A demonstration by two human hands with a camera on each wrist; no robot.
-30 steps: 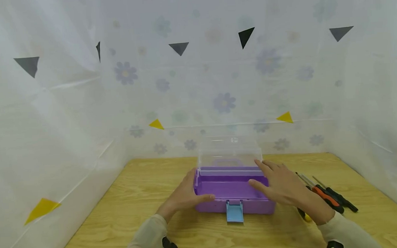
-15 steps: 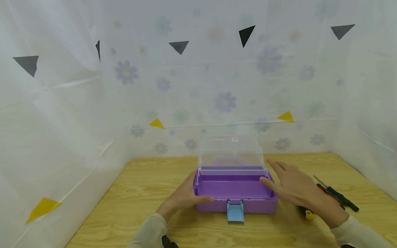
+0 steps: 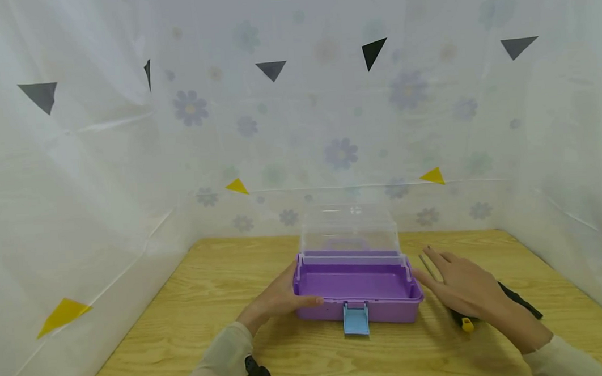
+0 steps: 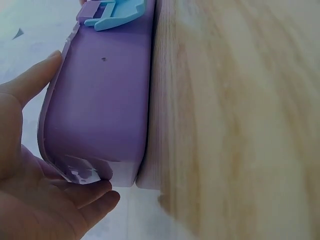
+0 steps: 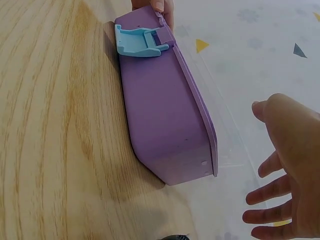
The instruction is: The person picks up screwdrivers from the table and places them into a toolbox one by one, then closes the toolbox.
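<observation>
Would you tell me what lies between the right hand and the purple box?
Nothing: in the head view, only bare wooden table separates the right hand from the purple box. The right wrist view shows the same open gap.

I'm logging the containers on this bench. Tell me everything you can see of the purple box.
The purple box looks like smooth plastic, a shallow rectangular tub with rounded corners, standing flat on the wooden table. Its clear lid is swung up, hinged at the back edge, and a purple handle shows through it. A light blue latch hangs open at the front. What shows of the inside looks empty. The left hand holds its left end; the right hand is beside its right end, apart from it.
</observation>
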